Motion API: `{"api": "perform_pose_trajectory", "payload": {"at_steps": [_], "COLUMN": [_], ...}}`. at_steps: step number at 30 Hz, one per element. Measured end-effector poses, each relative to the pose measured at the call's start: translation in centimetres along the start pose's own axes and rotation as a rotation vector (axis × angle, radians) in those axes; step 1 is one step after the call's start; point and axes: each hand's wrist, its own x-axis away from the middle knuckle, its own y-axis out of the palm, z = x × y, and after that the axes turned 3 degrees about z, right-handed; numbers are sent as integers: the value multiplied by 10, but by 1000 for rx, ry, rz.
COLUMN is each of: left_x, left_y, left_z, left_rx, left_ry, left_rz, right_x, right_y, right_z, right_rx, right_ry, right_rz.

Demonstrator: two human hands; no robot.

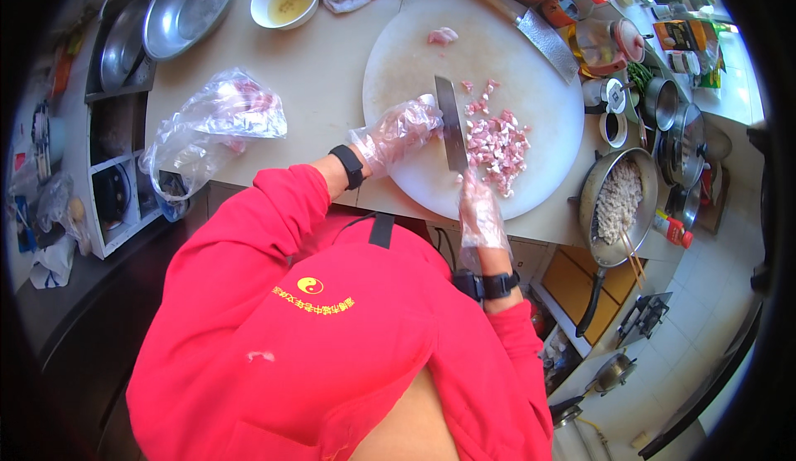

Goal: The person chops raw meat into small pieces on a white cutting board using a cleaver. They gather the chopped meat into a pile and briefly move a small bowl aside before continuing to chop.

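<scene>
A round white cutting board (410, 57) lies on the counter before me. My right hand (481, 209), in a clear plastic glove, grips a kitchen knife (451, 125) whose blade points away from me over the board. Just left of the blade, my left hand (404, 131), gloved likewise, has its fingers curled on pinkish raw meat, mostly hidden by the hand. Right of the blade lies a pile of diced raw meat (497, 150), with a few bits above it. One larger piece of raw meat (443, 36) rests near the board's far side.
A cleaver (547, 44) lies across the board's upper right edge, near bottles and jars. At right stands a frying pan (587, 212) with minced food and chopsticks. Leftward are a plastic bag (224, 113) with meat, a white bowl (260, 7) of yellowish liquid and a metal basin (155, 19).
</scene>
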Motion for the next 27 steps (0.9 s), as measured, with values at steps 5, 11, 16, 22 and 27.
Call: {"api": "perform_pose_trajectory", "payload": {"at_steps": [5,11,16,22,27], "left_x": [3,-3,-4,7,3], "left_y": [2,-6,-14,-27,-19], "left_z": [-10,6,17,19,16], "left_rx": [332,314,-138,-99,-324], "left_ry": [-105,-162,119,18,126], "left_rz": [-13,-37,64,-27,0], "right_x": [-56,-8,25,27,27], "right_y": [10,0,-15,-22,-16], "right_z": [-22,-8,-1,-22,-16], "right_rx": [6,-32,-134,-176,-100], "right_ry": [-19,145,196,214,126], "right_rz": [-6,-88,-49,-29,-85]}}
